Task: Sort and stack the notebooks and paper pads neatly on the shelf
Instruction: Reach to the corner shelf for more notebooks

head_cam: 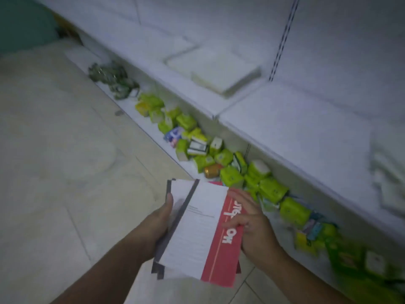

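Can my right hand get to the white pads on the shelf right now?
Probably not yet: the right hand grips the red-and-white notebook, though nothing stands between it and the white pads.

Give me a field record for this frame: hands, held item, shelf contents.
held: stack of notebooks, white-and-red cover on top
left hand: grips the stack's left edge, thumb on top
right hand: fingers hold the red right edge
white shelf: white paper pads stacked further along
below shelf: green packets, jumbled
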Available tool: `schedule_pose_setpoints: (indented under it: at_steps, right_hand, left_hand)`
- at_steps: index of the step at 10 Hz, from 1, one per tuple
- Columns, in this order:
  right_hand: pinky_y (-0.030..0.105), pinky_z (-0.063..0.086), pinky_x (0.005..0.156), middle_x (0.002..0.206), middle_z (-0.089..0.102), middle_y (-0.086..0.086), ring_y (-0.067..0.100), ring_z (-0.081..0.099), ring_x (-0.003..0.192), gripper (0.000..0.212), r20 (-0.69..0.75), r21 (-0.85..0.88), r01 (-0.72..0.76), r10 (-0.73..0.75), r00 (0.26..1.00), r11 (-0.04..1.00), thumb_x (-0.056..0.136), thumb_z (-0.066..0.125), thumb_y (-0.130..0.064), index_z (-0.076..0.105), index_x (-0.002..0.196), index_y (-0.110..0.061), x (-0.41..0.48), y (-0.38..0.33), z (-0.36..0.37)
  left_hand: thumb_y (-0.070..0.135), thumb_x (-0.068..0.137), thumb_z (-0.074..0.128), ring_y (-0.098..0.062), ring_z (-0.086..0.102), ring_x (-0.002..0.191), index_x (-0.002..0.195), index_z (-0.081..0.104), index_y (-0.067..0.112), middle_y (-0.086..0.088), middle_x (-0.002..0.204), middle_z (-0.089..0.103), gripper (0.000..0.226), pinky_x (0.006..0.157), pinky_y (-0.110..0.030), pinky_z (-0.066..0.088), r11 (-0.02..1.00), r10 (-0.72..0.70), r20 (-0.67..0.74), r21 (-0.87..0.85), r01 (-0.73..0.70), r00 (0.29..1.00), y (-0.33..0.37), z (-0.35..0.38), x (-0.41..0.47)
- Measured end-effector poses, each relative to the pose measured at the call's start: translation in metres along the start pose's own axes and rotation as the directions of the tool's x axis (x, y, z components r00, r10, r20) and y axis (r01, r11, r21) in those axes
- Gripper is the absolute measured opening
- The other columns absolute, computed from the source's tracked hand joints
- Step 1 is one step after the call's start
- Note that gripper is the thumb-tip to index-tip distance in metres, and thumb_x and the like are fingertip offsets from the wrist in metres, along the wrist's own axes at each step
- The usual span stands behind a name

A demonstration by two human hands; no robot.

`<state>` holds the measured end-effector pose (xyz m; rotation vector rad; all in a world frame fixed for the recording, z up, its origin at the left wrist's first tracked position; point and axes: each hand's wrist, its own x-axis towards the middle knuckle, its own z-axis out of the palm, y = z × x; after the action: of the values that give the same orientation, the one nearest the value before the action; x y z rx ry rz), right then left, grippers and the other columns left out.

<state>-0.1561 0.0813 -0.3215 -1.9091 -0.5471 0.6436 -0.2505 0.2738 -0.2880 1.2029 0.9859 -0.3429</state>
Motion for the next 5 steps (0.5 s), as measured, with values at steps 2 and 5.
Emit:
schedule_pose_setpoints:
  at_steps: [2, 5]
  right_hand:
    - [0.031, 0.016, 0.116, 0.152, 0.015, -0.012, 0.012, 0.003, 0.144, 0.032, 0.203, -0.601, 0.427, -0.388, 0.899, 0.675, 0.084, 0.056, -0.019, 0.07, 0.108, -0.034, -0.014, -0.179, -0.055]
    - [0.038, 0.055, 0.08, 0.097, 0.074, 0.012, 0.028, 0.071, 0.088, 0.046, -0.05, 0.433, -0.213, 0.259, 0.965, 0.876, 0.097, 0.042, -0.046, 0.07, 0.101, -0.011, -0.041, -0.34, -0.027]
  left_hand:
    - [-0.004, 0.08, 0.066, -0.028, 0.072, 0.076, 0.11, 0.065, -0.003, -0.016, 0.088, 0.074, 0.03, 0.065, -0.032, 0.056, 0.968, 0.246, 0.151, 0.016, -0.251, 0.957, 0.115, -0.022, -0.142]
    - [-0.005, 0.085, 0.056, -0.03, 0.072, 0.084, 0.11, 0.061, 0.004, -0.013, 0.094, 0.074, 0.027, 0.07, -0.038, 0.056, 0.883, 0.468, 0.133, -0.094, -0.459, 0.874, 0.196, -0.073, -0.24]
